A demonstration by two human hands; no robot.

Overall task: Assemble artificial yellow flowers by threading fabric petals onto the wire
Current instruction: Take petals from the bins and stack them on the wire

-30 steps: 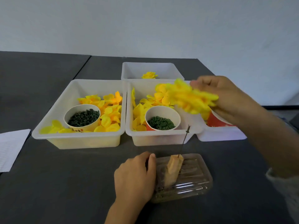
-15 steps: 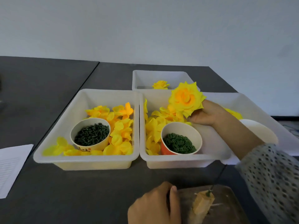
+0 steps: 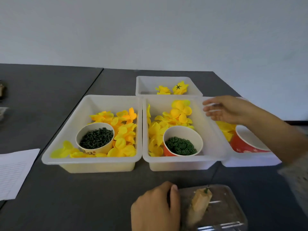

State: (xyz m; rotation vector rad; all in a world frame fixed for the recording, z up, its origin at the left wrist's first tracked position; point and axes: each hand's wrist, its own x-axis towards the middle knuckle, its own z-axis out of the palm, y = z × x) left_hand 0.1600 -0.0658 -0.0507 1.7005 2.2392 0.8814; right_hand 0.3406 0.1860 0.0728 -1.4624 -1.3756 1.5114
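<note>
My right hand (image 3: pixel 228 110) hovers empty with straight fingers over the far right corner of the middle bin (image 3: pixel 183 160). Two finished yellow flowers (image 3: pixel 180 87) lie in the back bin (image 3: pixel 166 79). Loose yellow petals (image 3: pixel 180 110) fill the middle bin, and more petals (image 3: pixel 123 130) fill the left bin (image 3: pixel 90 160). My left hand (image 3: pixel 155 205) grips the left edge of a clear plastic tray (image 3: pixel 230 212). On that tray a wooden block (image 3: pixel 200 202) holds a thin bare wire (image 3: pixel 212 179) upright.
A paper cup of dark green pegs (image 3: pixel 95 139) stands in the left bin, a cup of green discs (image 3: pixel 181 145) in the middle bin. A red cup (image 3: pixel 246 144) and petals sit in the right bin (image 3: pixel 250 160). A paper sheet (image 3: pixel 13 170) lies at the left.
My right hand carried the finished flower off the wire toward the back and let it go in the back bin; it now draws back empty. My left hand stayed on the tray.
</note>
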